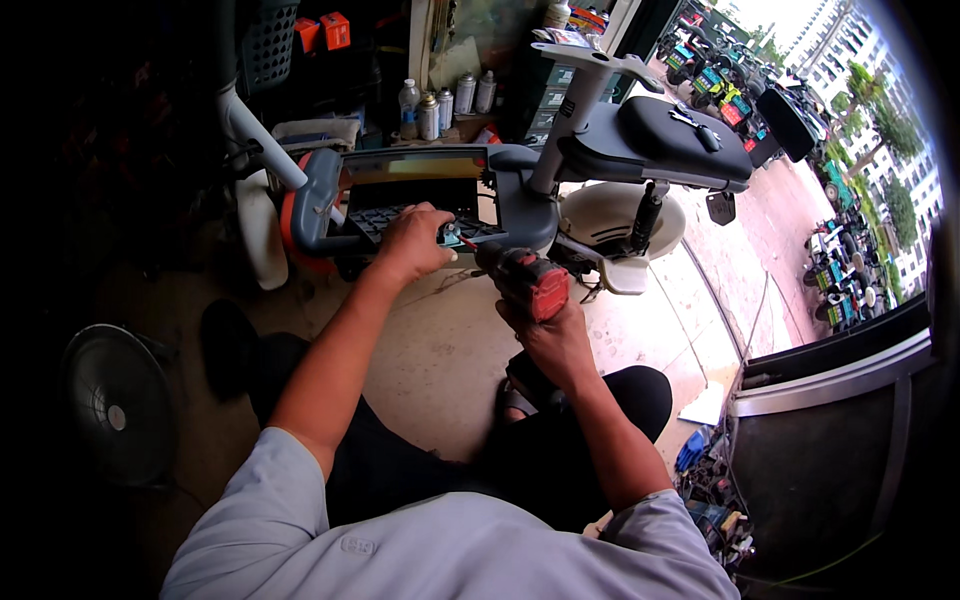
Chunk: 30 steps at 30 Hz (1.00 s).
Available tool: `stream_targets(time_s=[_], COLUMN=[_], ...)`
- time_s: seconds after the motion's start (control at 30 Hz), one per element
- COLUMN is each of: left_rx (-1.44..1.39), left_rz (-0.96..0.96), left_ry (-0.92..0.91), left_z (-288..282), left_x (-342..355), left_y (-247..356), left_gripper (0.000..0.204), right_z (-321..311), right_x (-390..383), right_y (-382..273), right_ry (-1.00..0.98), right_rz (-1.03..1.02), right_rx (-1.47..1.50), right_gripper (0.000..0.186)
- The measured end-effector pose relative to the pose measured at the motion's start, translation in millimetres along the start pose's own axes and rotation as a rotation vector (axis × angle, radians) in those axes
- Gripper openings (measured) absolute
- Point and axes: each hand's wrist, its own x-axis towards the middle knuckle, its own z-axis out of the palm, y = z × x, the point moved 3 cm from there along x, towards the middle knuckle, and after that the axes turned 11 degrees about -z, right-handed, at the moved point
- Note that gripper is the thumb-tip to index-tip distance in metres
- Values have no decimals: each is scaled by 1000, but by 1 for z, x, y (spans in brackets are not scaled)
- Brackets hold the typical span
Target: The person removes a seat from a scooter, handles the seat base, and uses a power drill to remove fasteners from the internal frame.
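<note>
My left hand (410,242) is at the scooter's open battery compartment (385,222), fingers closed on a small light metal fitting (448,234) at its near right edge. My right hand (550,345) grips a red and black power drill (532,285); its thin red bit points at the fitting beside my left fingertips. A dark textured floorboard part lies under my left hand. The grey scooter body (525,220) surrounds the compartment, with the padded black seat (670,135) to the right, a pair of small dark items on it, and a pale front column (255,135) at left.
Spray cans (455,103) and a bottle stand behind the scooter. A round fan (117,405) is at left. A metal door track (830,385), tangled parts with blue gloves (700,455) and a white sheet (703,402) lie at right. Parked two-wheelers (840,270) line the pavement outside.
</note>
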Motion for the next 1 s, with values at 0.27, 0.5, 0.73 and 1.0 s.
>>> stream_targets(time_s=[0.27,0.5,0.73,1.0], left_rx=[7,-44,-53,-63], left_rz=[-12,-24,-40,39], left_ry=[16,4,-8,54], left_z=[7,13,10,19], left_x=[2,3,-2,-2], left_y=[-2,-4,-3,-8], left_gripper=[56,51,45,44], right_z=[-2,-2,-1,-1], right_x=[2,6,6,0], right_y=[-8,-12,-14,-11], right_ry=[-33,-110,-116,-86], right_rz=[-22,49,25,39], right_rx=[-48,-71,-128,-68], right_gripper=[35,37,34,30])
